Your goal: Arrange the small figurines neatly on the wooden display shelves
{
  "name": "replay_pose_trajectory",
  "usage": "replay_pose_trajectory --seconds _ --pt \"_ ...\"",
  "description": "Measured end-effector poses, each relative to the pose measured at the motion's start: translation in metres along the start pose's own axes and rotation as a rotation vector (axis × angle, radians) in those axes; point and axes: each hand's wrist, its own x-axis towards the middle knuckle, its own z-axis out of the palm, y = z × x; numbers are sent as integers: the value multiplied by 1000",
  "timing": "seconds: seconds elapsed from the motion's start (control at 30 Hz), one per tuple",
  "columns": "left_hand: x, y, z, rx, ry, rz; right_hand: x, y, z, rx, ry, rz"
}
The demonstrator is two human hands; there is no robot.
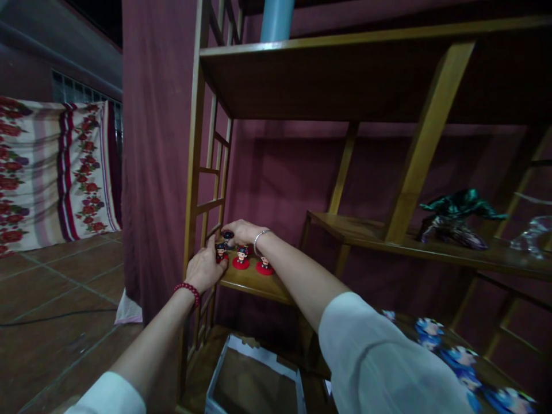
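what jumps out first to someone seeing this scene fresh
Both hands meet at the low wooden shelf: the left hand and right hand touch small dark-haired figurines on red bases. Further right, a shiny green and purple figure sits on a higher shelf, and a floral cloth hangs far left.

Home-like display corner: wooden shelf unit (302, 75), maroon drapes (150, 144), floral cloth (52, 172), tiled floor (56, 287).

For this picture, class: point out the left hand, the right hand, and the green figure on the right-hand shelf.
left hand (206, 269), head view, back of the hand.
right hand (242, 231), head view, knuckles above the small figurines.
green figure (457, 215), head view, middle of its body.
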Motion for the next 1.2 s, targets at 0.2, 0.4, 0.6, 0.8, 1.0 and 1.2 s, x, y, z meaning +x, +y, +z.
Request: replay_pose_trajectory --seconds 0.2,0.4,0.6,0.8,1.0,1.2 --pt "0 -1 1 1 8 22 19 -9 1 -84 -57 17" --pt "0 -1 3 14 15 20 31 -6 6 -141 -87 69" --pt "1 0 3 26 8 24 42 -3 15 -155 -101 66" --pt "2 -1 5 33 4 7 44 -6 19 -163 -102 59" --pt "3 -3 6 40 -4 0 29 -5 3 -127 -129 69" --pt "0 0 4 13 -10 -8 11 17 -26 -178 -166 129"
